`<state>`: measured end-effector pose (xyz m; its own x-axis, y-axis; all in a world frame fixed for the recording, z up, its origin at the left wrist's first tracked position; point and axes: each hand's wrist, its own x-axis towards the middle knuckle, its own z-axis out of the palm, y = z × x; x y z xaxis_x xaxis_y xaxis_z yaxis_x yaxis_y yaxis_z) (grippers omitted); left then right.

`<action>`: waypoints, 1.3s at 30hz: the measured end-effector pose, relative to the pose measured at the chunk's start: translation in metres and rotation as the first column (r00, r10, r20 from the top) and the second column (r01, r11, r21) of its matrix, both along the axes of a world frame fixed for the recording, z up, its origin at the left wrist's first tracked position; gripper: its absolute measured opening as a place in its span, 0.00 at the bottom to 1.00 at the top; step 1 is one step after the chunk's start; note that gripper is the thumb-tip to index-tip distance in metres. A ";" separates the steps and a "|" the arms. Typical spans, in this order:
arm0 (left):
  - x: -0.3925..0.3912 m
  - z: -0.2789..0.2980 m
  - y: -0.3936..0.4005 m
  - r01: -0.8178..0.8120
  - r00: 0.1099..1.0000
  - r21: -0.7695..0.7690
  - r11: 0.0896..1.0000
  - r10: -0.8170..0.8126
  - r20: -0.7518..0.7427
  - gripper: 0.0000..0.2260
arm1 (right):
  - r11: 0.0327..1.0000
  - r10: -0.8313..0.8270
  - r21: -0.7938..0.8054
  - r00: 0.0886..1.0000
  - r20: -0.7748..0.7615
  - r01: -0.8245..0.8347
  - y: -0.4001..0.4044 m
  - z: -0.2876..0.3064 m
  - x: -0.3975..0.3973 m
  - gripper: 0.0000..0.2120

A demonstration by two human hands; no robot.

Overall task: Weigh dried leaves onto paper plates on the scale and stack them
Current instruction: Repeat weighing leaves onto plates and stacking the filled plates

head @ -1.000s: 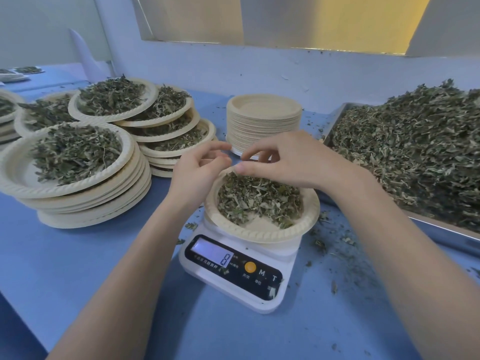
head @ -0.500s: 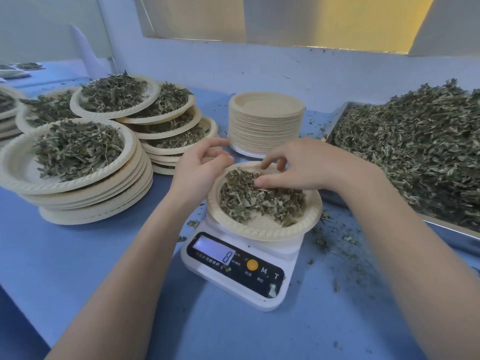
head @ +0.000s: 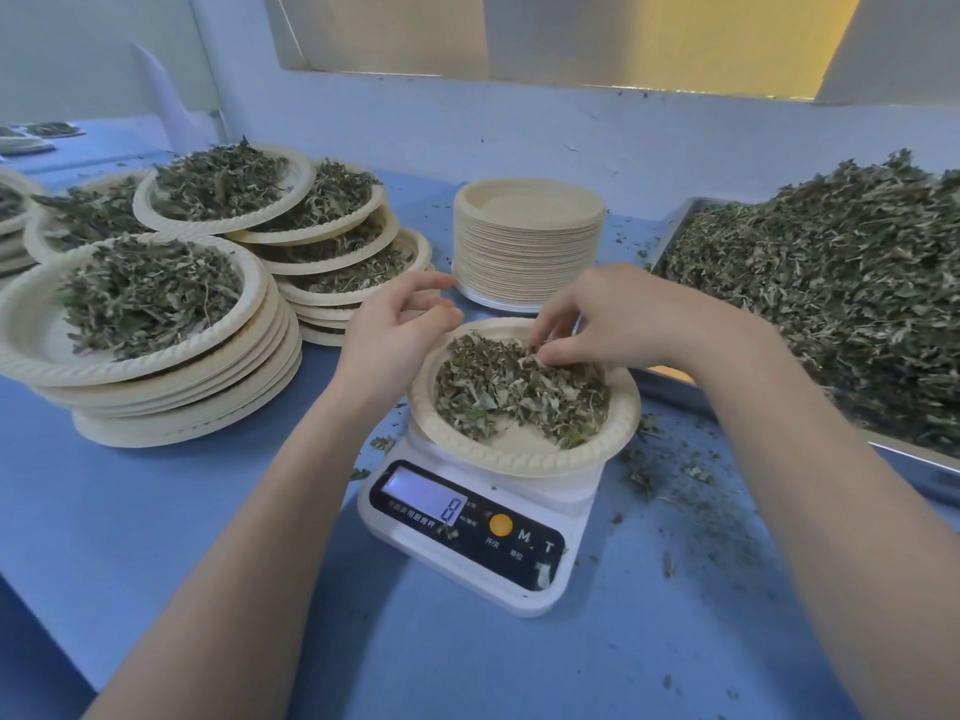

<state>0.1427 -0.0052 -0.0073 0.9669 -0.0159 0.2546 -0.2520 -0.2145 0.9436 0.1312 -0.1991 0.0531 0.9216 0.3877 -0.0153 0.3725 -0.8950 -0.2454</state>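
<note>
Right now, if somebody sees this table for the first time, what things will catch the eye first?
Probably the hands first: the right hand pinches dried leaves in the paper plate on the white scale, and the left hand is at the plate's left rim. Next, the big heap of leaves in the metal tray on the right, and the stacks of filled plates on the left.

- Beyond the scale [head: 483, 532], the tray of leaves [head: 831, 304] runs off the right edge.
- Left of the scale, far plates [head: 10, 220] are cut by the frame.
- The scale's button labels [head: 506, 545] are too small to read.
- The right hand [head: 613, 314] hides the far rim of the plate on the scale.
</note>
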 end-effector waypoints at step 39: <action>0.001 -0.002 0.000 -0.028 1.000 0.008 1.000 0.028 -0.007 0.18 | 0.998 -0.049 0.031 0.989 -0.138 0.054 -0.017 0.014 -0.005 0.19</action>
